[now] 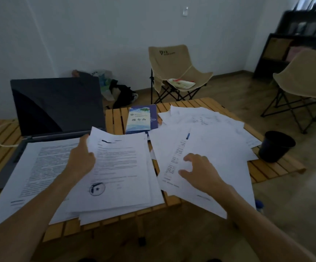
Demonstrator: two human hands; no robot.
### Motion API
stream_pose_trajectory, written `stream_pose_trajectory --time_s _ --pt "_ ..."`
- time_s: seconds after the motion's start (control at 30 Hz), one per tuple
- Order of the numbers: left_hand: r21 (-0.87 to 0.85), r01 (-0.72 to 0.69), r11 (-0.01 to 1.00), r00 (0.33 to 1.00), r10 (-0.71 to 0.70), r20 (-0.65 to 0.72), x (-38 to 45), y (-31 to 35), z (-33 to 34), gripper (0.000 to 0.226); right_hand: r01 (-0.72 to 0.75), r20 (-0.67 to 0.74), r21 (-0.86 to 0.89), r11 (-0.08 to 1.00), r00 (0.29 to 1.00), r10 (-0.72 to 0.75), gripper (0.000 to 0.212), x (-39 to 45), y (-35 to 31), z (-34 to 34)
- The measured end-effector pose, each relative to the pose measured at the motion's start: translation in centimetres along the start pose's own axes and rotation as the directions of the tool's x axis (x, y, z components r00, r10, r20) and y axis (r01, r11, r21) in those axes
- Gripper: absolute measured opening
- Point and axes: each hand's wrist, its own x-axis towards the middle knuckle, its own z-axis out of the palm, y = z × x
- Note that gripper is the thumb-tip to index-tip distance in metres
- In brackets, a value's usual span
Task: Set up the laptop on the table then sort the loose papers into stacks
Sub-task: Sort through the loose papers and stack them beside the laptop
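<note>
on the slatted wooden counter (278, 168) the open dark grey laptop (56, 106) stood at ten o'clock, a printed sheet lying over its keyboard. the left hand (81, 157) was a grip pinching the left edge of the central stack of printed white papers (121, 167). the right hand (198, 167), its grip released with fingers spread, pressed the loose white sheets (210, 133) fanned out toward two o'clock.

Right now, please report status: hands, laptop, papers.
Left hand pinches top sheet of left stack. Right hand open on loose papers. Laptop open, sheets covering keyboard. Booklet, black cup alongside.
</note>
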Motion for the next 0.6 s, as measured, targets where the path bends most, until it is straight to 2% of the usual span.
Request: stream_pose_trajectory --time_s 0.07,0.13,0.17,0.2,0.27,0.33,0.37,0.43,0.5,0.6 --pt "0.147 -0.022 0.989 0.998 0.031 -0.059 -0.1 -0.2 0.7 0.063 0.01 0.104 -0.187 0.982 0.995 0.009 0.089 -0.3 2.3 0.2" --pt "0.405 -0.017 0.914 0.993 0.063 -0.102 -0.3 0.5 1.9 0.071 0.01 0.168 -0.201 0.979 0.986 0.024 0.101 -0.4 3.5 1.0" --pt "0.449 -0.042 0.892 0.99 0.098 -0.101 -0.7 1.5 2.7 0.071 0.012 0.168 -0.197 0.98 0.985 0.021 0.102 -0.3 3.7 1.2" --pt "0.41 -0.109 0.905 0.988 0.144 -0.055 -1.5 2.9 3.7 0.066 0.017 0.157 -0.195 0.981 0.988 0.014 0.103 -0.2 3.9 1.4" --pt "0.165 -0.288 0.943 0.955 0.27 0.124 -3.8 6.6 6.0 0.05 0.007 0.127 -0.184 0.983 0.992 0.016 0.101 -0.1 3.9 1.4" --pt "-0.034 -0.34 0.94 0.866 0.327 0.378 -6.0 10.6 8.2 0.038 -0.002 0.082 -0.167 0.986 0.997 0.016 0.096 0.0 4.0 1.2" --pt "-0.091 -0.282 0.955 0.827 0.29 0.481 -6.5 12.3 9.4 0.032 -0.004 0.062 -0.16 0.987 0.998 0.015 0.093 -0.1 4.1 1.1" --pt "-0.157 -0.036 0.987 0.782 0.125 0.611 -6.9 14.9 11.5 0.017 -0.004 0.056 -0.146 0.989 0.998 0.012 0.087 -0.2 4.3 0.9" --pt "-0.191 0.133 0.972 0.792 0.011 0.61 -6.7 16.6 13.1 0.022 0.007 0.069 -0.13 0.992 0.998 0.002 0.084 -0.3 4.5 0.7" --pt "-0.177 0.238 0.955 0.8 -0.089 0.594 -6.5 17.7 14.5 0.033 0.017 0.084 -0.111 0.994 0.996 -0.008 0.083 -0.1 4.8 0.8"
